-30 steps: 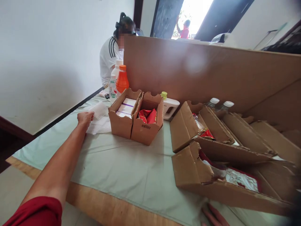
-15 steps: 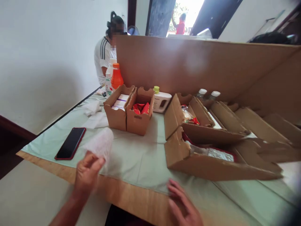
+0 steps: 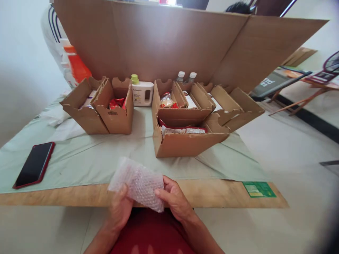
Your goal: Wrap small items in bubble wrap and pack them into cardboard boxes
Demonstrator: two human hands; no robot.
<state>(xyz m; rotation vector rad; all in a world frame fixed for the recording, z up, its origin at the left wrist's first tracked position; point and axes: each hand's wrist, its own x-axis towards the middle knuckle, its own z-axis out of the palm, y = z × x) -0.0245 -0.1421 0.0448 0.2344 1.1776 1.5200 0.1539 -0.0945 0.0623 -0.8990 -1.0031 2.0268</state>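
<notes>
A bubble wrap pouch [image 3: 140, 181], clear and rectangular, is held over the table's front edge between both hands. My left hand [image 3: 122, 206] is closed on its lower left side, with the thumb on top. On the right end, my right hand [image 3: 176, 199] pinches the pouch between thumb and fingers. Whether anything lies inside the pouch I cannot make out. To the left of the hands a phone [image 3: 34, 164] with a red case lies on the pale green cloth [image 3: 87, 162].
Cardboard bins [image 3: 115, 118] with red packets stand back left, beside a white jug [image 3: 143, 92] with a green cap. More bins [image 3: 190, 146] stand on the right. A tall cardboard panel [image 3: 159, 42] closes off the back. An orange bottle [image 3: 78, 65] stands far left.
The view has turned right and down. My left hand has brought the bubble wrap pouch in front of my body, and my right hand, formerly empty, now grips its right end.
</notes>
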